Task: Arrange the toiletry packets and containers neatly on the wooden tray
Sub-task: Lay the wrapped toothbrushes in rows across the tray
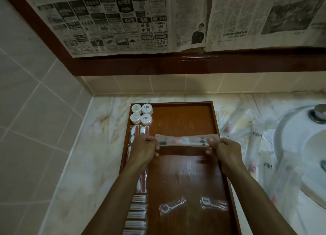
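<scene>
Both hands up over the middle of the wooden tray, sharing 1 long clear packet stretched crosswise between them. Left hand pinching the left end, thumb and fingertips curled around the edge; right hand pinching the right end the same way, fingers bunched, not spread. Packet held flat and level, apparently just above the tray floor rather than resting on it, though contact hard to judge from this angle.

Already lined up: 4 round white containers in a tight 2-by-2 block in the far left corner, and a column of small packets running down the left edge toward the camera. 2 floss-pick sachets lying loose and slightly askew near the front. More clear packets waiting on the marble counter to the right, beside the sink.

Step in hand, by the look of it: laying this long packet down straight. Best done with both ends lowered together, long edge parallel to the tray's far rim, tucked close beside the left column with no overlap. Worth pressing flat before letting go, since slick film slides on varnished wood.
</scene>
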